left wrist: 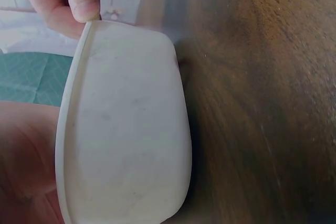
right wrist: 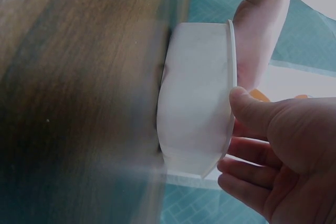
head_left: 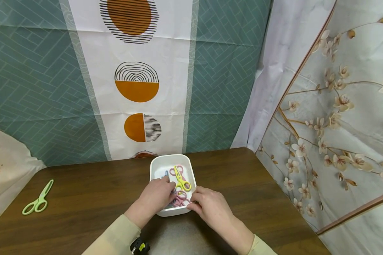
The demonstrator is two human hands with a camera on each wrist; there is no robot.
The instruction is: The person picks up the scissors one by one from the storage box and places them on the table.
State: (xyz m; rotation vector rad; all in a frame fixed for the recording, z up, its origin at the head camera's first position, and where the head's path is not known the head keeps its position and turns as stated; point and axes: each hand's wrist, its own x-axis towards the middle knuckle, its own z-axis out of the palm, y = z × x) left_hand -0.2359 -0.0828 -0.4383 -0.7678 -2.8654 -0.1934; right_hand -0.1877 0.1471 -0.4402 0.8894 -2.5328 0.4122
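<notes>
A white plastic bin (head_left: 157, 163) stands on the table with several small scissors inside. Yellow scissors (head_left: 180, 180) lie across pink ones in its middle, and pink-handled scissors (head_left: 179, 199) lie near its front. My left hand (head_left: 157, 193) reaches over the left rim into the bin, close to blue scissors (head_left: 166, 173); its fingertips are hidden, so what it holds cannot be told. At the right front corner my right hand (head_left: 210, 203) pinches the bin's rim between thumb and fingers, as the right wrist view also shows. Light green scissors (head_left: 38, 199) lie apart at the far left.
The brown wooden table (head_left: 99, 191) ends at a patterned curtain (head_left: 220, 88) behind the bin. A floral curtain (head_left: 325, 141) hangs along the right edge, and a pale cloth (head_left: 6, 170) hangs at the left.
</notes>
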